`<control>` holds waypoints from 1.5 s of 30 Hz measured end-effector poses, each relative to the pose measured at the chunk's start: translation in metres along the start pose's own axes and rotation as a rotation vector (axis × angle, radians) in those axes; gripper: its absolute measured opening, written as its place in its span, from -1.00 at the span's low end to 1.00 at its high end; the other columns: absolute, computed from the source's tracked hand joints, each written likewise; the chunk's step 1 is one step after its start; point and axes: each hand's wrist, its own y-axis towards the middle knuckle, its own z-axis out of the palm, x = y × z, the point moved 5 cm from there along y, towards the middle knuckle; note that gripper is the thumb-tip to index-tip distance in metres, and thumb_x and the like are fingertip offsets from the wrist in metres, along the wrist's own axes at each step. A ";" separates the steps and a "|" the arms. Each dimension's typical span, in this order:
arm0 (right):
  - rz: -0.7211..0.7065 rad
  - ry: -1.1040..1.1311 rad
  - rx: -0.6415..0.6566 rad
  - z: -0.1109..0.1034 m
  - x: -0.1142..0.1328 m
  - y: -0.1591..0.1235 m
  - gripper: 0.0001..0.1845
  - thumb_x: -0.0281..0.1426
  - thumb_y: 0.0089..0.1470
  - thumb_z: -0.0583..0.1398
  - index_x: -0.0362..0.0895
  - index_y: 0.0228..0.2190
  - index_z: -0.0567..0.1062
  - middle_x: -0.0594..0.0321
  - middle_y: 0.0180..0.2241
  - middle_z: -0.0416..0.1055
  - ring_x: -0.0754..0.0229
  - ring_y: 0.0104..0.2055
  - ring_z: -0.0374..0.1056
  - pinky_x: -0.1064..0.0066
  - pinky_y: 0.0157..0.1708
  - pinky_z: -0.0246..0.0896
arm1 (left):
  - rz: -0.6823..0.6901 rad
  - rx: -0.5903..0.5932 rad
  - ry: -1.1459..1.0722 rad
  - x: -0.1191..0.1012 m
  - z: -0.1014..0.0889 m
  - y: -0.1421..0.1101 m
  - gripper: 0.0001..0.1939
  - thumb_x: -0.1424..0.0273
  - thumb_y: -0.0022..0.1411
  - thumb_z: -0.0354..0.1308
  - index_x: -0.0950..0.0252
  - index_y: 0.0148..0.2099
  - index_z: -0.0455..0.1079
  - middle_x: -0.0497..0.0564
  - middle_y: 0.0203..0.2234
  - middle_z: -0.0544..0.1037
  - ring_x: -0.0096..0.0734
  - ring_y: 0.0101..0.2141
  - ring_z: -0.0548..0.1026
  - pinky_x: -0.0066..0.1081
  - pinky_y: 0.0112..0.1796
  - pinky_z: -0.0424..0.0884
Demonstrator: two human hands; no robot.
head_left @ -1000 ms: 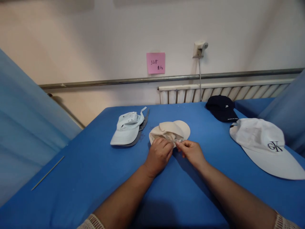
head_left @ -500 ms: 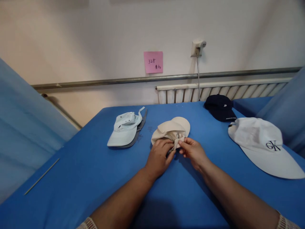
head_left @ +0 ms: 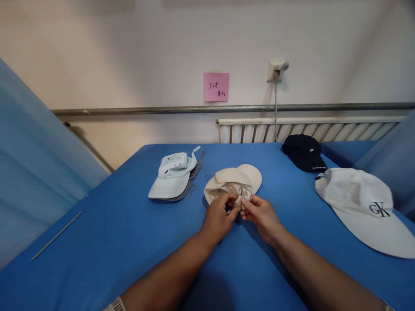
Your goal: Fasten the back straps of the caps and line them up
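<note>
Fingers, right hand (head_left: 262,217): thumb and forefinger pinch gathered cloth at the near edge of the beige cap (head_left: 231,175); the other fingers curl beneath.
Fingers, left hand (head_left: 218,219): bent over the same edge, thumb reaching toward the right thumb with a small dark gap below the forefinger; whether cloth is gripped there, I cannot tell.
Left forearm (head_left: 165,270): slants up from the lower left, back of the hand turned upward, a pale cuff (head_left: 116,304) at the bottom edge.
Right forearm (head_left: 324,268): slants in from the lower right, thumb uppermost, wrist nearly straight.
Hands together: fingertips meet just beside each other, wrists well apart.
Beige cap: mid-table on the blue cover (head_left: 152,242), brim pointing away and rightward, crown crumpled.
Left of it: light blue cap (head_left: 171,186) overlapping a grey cap (head_left: 185,192).
Right of it: navy cap (head_left: 303,151), farther back; white cap (head_left: 358,203), nearer.
</note>
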 end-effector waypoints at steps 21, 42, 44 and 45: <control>-0.011 0.030 -0.252 -0.016 0.004 -0.004 -0.56 -0.24 -0.31 0.45 -0.11 -0.36 0.47 0.35 -0.49 0.46 0.33 -0.50 0.36 0.53 -0.56 0.31 | -0.164 0.003 -0.484 0.008 0.007 0.000 -0.85 0.33 0.19 0.18 0.33 -0.26 0.43 -0.04 -0.41 0.49 -0.48 -0.39 0.42 -0.49 -0.34 0.35; -0.266 -0.159 -0.168 -0.009 0.003 0.000 -0.67 -0.20 -0.17 0.36 -0.11 -0.34 0.53 0.30 -0.43 0.46 0.29 -0.48 0.28 0.45 -0.47 0.18 | -0.276 -0.070 -0.413 0.010 0.007 0.000 -0.84 0.31 0.15 0.16 0.32 -0.31 0.37 -0.11 -0.52 0.41 -0.54 -0.50 0.34 -0.53 -0.45 0.29; -0.275 -0.172 -0.167 -0.010 0.003 0.001 -0.68 -0.20 -0.15 0.36 -0.11 -0.35 0.53 0.31 -0.45 0.45 0.28 -0.48 0.28 0.45 -0.47 0.16 | -0.284 -0.042 -0.400 0.010 0.007 0.000 -0.82 0.30 0.15 0.17 0.33 -0.30 0.39 -0.10 -0.52 0.42 -0.53 -0.50 0.34 -0.53 -0.45 0.29; -0.281 -0.180 -0.164 -0.010 0.003 0.001 -0.69 -0.21 -0.15 0.35 -0.11 -0.35 0.53 0.31 -0.46 0.45 0.28 -0.48 0.27 0.45 -0.47 0.16 | -0.282 -0.022 -0.400 0.010 0.007 0.000 -0.81 0.29 0.16 0.17 0.33 -0.30 0.39 -0.09 -0.52 0.43 -0.53 -0.50 0.35 -0.53 -0.45 0.29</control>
